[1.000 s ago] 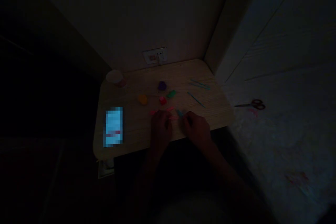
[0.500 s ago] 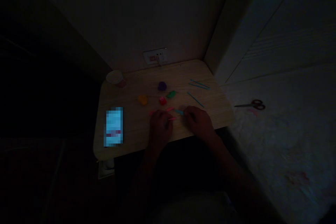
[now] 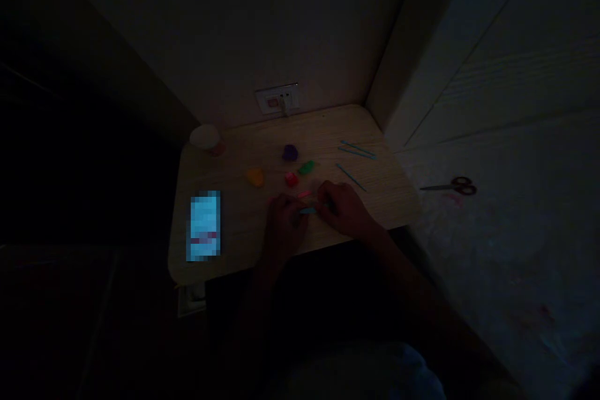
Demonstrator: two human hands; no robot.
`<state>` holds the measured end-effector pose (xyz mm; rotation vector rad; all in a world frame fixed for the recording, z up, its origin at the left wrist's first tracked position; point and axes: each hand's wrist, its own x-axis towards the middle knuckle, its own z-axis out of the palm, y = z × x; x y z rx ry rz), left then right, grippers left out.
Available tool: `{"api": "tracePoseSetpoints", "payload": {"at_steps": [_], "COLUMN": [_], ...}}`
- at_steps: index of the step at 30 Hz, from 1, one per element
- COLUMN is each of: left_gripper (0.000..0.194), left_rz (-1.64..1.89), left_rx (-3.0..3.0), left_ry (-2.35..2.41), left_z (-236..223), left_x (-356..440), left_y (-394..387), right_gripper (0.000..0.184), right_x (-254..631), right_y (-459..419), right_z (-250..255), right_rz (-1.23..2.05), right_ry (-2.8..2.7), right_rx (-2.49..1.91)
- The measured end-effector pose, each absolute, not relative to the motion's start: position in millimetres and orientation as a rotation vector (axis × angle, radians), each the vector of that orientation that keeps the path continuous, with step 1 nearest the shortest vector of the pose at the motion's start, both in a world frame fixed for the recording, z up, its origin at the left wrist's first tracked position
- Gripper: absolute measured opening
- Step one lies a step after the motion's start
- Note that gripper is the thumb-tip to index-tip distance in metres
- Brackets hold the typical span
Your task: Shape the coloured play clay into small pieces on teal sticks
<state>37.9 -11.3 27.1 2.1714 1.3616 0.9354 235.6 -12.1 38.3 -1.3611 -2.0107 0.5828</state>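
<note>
Close together over the front of the small wooden table [image 3: 234, 237], my two hands meet at a light-blue strip [image 3: 308, 210]. My left hand [image 3: 285, 225] is closed, its fingertips at the strip's left end. My right hand [image 3: 344, 207] pinches near the strip's right end. A short pink piece [image 3: 304, 194] lies just beyond the fingers. Behind it sit a red lump [image 3: 291, 179], a green lump [image 3: 306, 167], a purple lump [image 3: 290, 152] and an orange lump [image 3: 255, 177], which look like modelling clay. Dim light hides the finger details.
Thin blue sticks [image 3: 351, 177] lie at the table's right. A phone-like bright rectangle [image 3: 204, 225] is at the left, with a cup [image 3: 206, 137] behind it. Scissors [image 3: 457, 186] rest on the pale surface to the right. A wall socket [image 3: 277, 100] is behind the table.
My right hand has moved left with the light-blue strip, bringing it to my left hand's fingers. The pink strip that stuck out of my left hand is now hidden.
</note>
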Motion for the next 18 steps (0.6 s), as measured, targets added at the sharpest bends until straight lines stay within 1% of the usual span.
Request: {"api": "tracePoseSetpoints", "payload": {"at_steps": [6,13,18], "left_gripper": [0.014,0.014,0.016], "left_rz": [0.908,0.918,0.914], "left_rx": [2.170,2.186,2.181], "left_ry": [1.342,1.312,1.321], "left_z": [27.5,27.0,26.7], "left_x": [36.9,36.4,36.8], "left_y": [-10.4,-10.2,-10.7], "right_gripper": [0.009,0.004,0.006], "right_x": [236.4,238.0,241.4], "right_y": [-10.1,-1.5,5.0], "right_z": [37.5,42.9,42.4], "right_rz": [0.556,0.634,0.649], "right_ry": [-2.048,-2.127,-2.177], "right_rx": [-1.386,-1.335,-1.309]}}
